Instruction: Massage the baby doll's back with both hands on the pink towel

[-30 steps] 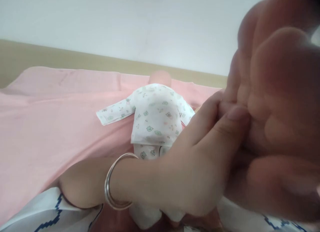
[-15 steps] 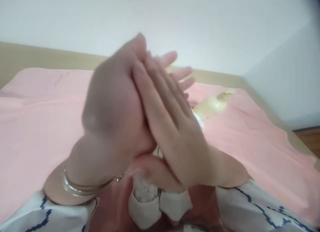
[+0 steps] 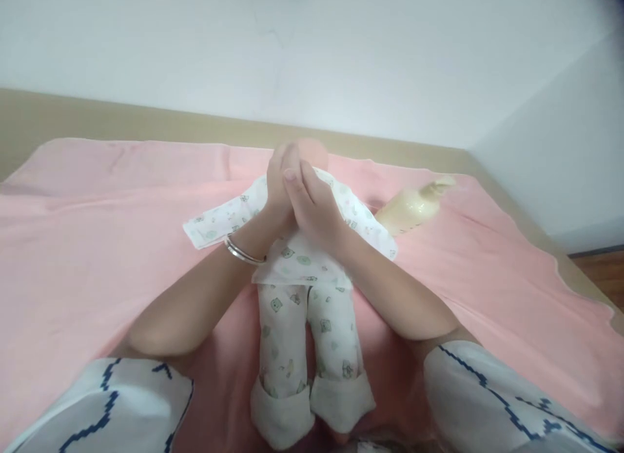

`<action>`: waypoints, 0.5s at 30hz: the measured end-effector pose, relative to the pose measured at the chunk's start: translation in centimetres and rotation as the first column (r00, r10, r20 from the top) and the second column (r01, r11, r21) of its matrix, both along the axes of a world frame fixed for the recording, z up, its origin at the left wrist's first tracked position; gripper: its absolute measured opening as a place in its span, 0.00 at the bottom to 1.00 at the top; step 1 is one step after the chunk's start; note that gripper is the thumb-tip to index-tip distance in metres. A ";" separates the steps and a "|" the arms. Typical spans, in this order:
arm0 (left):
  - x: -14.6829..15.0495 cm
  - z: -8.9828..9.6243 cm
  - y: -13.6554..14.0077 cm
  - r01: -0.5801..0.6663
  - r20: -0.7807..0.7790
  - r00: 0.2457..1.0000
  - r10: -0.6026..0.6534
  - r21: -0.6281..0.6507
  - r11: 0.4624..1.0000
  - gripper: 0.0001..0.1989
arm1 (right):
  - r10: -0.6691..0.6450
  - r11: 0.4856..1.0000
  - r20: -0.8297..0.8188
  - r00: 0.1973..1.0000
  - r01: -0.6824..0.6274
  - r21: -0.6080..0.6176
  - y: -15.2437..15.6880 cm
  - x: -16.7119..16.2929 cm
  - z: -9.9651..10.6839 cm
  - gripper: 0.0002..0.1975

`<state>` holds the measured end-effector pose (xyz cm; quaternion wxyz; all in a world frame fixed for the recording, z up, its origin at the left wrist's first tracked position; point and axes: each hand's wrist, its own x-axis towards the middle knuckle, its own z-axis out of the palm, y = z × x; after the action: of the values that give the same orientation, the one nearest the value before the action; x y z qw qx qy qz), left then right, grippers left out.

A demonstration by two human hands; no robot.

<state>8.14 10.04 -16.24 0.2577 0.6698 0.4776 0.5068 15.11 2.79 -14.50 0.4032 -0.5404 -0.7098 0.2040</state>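
Observation:
My left hand and my right hand are pressed palm to palm, fingers closed together and cupped against each other. Nothing shows between them, though the palms are hidden. They are raised over the chest of a small baby-like figure lying on its back; whether it is a doll I cannot tell. Its rounded head shows just past my fingers, the face hidden. It wears a white printed top with sleeves spread, and matching trousers with turned-up cuffs. A silver bangle sits on my left wrist.
A pale yellow pump bottle lies on its side by the figure's right-hand sleeve in the view. Under everything spreads a pink sheet over a beige surface. A pale wall rises behind it.
My hands have moved away from the camera and lower, towards the figure's chest. Their fingers, partly spread before, are now closed together. The top and head have come into view; the bottle stays put.

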 end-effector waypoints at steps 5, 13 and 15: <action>-0.2 -2.3 1.4 -0.078 -0.040 0.996 0.076 -0.045 0.996 0.11 | -0.081 0.994 0.240 0.967 0.061 0.089 2.6 0.9 -1.8 0.28; -1.7 -4.0 0.0 0.009 -0.087 0.996 -0.007 0.024 1.000 0.15 | 0.206 0.964 0.478 0.854 -0.260 0.049 3.8 4.7 -2.8 0.36; -2.5 -4.9 -0.3 0.030 -0.140 0.990 -0.023 0.049 0.998 0.17 | 0.208 0.965 0.498 0.842 -0.259 0.035 3.8 5.4 -3.2 0.33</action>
<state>5.65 9.76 -21.17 0.2133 0.7163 0.4723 0.4672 20.47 6.62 -17.67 0.2089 -0.4629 -0.8584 0.0719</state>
